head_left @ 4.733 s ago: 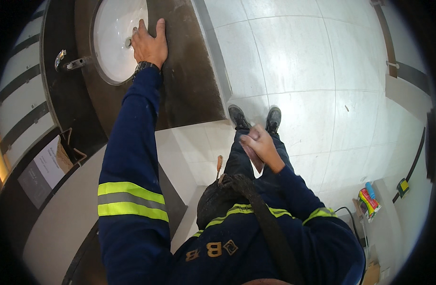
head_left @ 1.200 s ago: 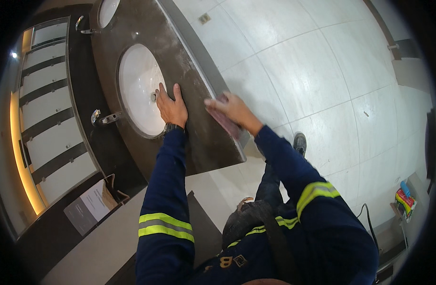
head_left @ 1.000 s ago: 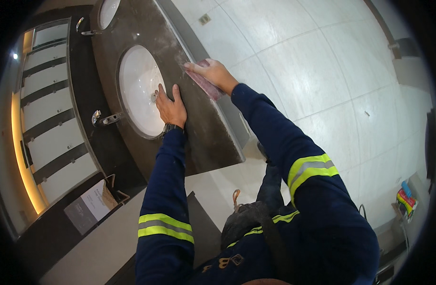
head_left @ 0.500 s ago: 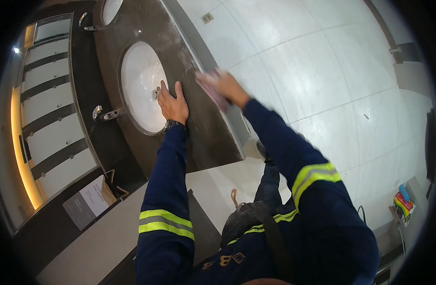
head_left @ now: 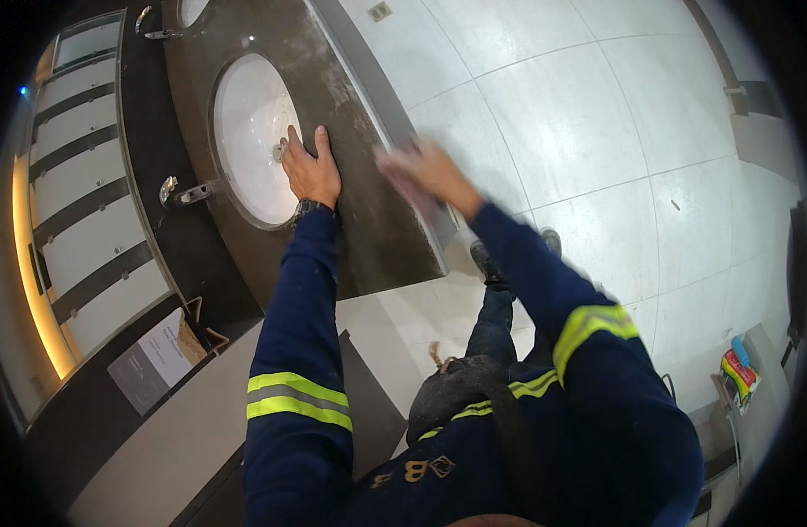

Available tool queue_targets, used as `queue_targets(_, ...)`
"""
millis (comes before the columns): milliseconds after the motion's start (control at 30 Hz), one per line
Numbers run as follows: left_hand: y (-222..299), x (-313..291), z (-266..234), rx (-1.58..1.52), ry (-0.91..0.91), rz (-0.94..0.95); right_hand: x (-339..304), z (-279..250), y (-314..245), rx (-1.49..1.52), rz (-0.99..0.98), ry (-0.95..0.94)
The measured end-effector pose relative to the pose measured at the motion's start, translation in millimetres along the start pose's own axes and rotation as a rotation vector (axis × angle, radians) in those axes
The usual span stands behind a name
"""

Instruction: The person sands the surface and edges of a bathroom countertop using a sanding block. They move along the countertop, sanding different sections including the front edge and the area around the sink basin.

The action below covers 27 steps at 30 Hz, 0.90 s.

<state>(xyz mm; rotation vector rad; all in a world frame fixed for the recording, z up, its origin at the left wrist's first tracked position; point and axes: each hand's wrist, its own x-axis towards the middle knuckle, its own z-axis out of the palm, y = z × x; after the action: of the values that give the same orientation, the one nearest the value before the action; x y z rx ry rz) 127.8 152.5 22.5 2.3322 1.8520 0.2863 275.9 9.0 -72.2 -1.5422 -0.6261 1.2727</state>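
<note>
My left hand (head_left: 314, 172) rests on the dark brown countertop (head_left: 372, 250), fingers spread, its fingertips over the near rim of the white oval basin (head_left: 248, 119). A dark watch sits on that wrist. At the counter's front edge, my right hand (head_left: 437, 178) presses a dull pink flat pad (head_left: 407, 190). Motion blurs the hand and the pad, so the pad's exact kind cannot be made out; it could be a cloth or a sanding sheet. Pale, dusty smears mark the counter near that edge.
A chrome faucet (head_left: 189, 194) stands behind the basin, and a second basin (head_left: 191, 10) lies farther along the counter. A mirror (head_left: 85, 167) runs along the left. Papers (head_left: 157, 360) lie by the counter's end. A colourful packet (head_left: 739, 376) sits at right on the light tiled floor (head_left: 588, 132).
My right hand and the pink pad have shifted slightly toward me along the counter's edge. The left hand keeps its place beside the basin. The whole view has tilted a little.
</note>
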Motion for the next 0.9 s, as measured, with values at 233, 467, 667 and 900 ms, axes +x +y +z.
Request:
queue_targets(233,1.1,0.1,-2.1,-0.032,0.0,-0.009,-52.3,-1.5,-2.9,-0.028,-0.002,0.051)
queue_targets(467,-4.6,1.2,1.5,0.018,0.011,0.011,18.6,-14.8,-22.9,-0.406,-0.294,-0.154)
queue_targets(667,-5.5,-4.3,-1.0,-0.027,0.014,-0.014,-127.6,-25.8,39.8,-0.028,0.227,-0.181)
queue_targets(900,1.9,2.7,2.0,-0.028,0.006,0.012,3.5,-19.1,-57.2,-0.061,-0.164,0.03)
